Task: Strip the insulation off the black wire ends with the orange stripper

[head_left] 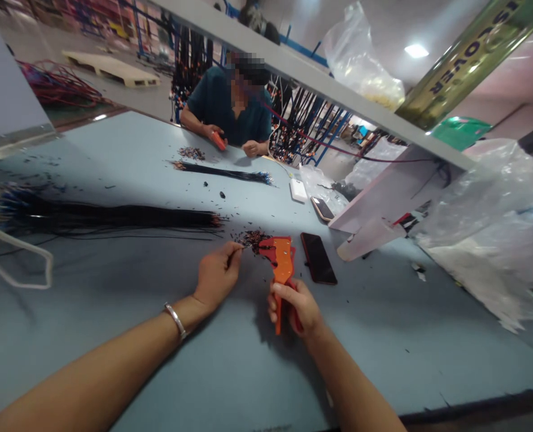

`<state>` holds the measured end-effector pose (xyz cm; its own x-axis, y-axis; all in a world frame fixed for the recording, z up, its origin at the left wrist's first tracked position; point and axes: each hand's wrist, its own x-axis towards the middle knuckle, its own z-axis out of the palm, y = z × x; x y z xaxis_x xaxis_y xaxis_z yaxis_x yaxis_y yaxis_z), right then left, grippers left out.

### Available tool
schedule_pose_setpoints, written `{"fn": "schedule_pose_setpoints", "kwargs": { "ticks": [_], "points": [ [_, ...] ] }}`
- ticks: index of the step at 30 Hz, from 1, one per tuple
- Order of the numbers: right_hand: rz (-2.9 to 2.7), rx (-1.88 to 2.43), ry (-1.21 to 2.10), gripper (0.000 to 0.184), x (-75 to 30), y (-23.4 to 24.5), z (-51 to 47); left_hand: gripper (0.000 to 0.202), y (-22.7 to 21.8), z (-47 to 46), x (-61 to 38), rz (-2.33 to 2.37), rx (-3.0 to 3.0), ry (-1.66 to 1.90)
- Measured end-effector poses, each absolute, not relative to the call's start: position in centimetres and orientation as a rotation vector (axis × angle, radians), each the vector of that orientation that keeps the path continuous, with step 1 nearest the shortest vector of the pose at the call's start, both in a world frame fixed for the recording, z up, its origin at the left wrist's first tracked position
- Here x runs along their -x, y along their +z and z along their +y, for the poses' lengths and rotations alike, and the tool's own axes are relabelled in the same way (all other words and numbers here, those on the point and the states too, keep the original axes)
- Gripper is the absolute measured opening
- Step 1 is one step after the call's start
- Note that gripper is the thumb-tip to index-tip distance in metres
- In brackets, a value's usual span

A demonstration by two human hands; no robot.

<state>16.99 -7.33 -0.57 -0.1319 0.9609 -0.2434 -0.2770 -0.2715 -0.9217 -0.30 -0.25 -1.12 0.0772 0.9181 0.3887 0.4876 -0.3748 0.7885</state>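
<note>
My right hand (pixel 295 306) is wrapped round the handles of an orange and red wire stripper (pixel 283 261), whose jaws point left. My left hand (pixel 220 270) pinches the end of a thin dark wire (pixel 243 246) just left of those jaws; whether the wire sits inside them I cannot tell. Behind the jaws lies a pile of small dark and coppery scraps (pixel 253 237). A long bundle of black wires (pixel 126 217) stretches across the table's left side, with coppery ends toward my left hand.
A black phone (pixel 319 258) lies right of the stripper, a second phone (pixel 322 209) and a white box (pixel 298 190) beyond it. Across the table a co-worker (pixel 230 108) holds a red tool (pixel 219 140) near a smaller wire bundle (pixel 223 172). Plastic bags (pixel 486 204) lie at right under a shelf (pixel 311 75).
</note>
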Motion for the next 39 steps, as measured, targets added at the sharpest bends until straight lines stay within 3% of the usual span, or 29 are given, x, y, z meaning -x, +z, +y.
{"fn": "schedule_pose_setpoints", "kwargs": {
  "ticks": [29,32,35,39],
  "points": [
    [-1.157,1.144,1.558,0.031,-17.2,1.2,-7.6,0.023,-0.4,-0.1,0.2,1.165,-1.675,1.208],
    [-1.421,1.321,1.265,0.024,-17.5,2.0,-7.9,0.023,-0.2,0.0,0.2,1.147,-1.623,1.182],
    [-1.72,1.526,0.701,0.014,-17.6,2.2,-8.0,0.023,0.0,-0.2,0.1,1.116,-1.603,1.131],
    [-1.978,1.564,0.074,0.031,-17.1,1.5,-8.0,0.02,0.3,-0.8,-0.1,1.005,-1.589,1.06]
  ]
}}
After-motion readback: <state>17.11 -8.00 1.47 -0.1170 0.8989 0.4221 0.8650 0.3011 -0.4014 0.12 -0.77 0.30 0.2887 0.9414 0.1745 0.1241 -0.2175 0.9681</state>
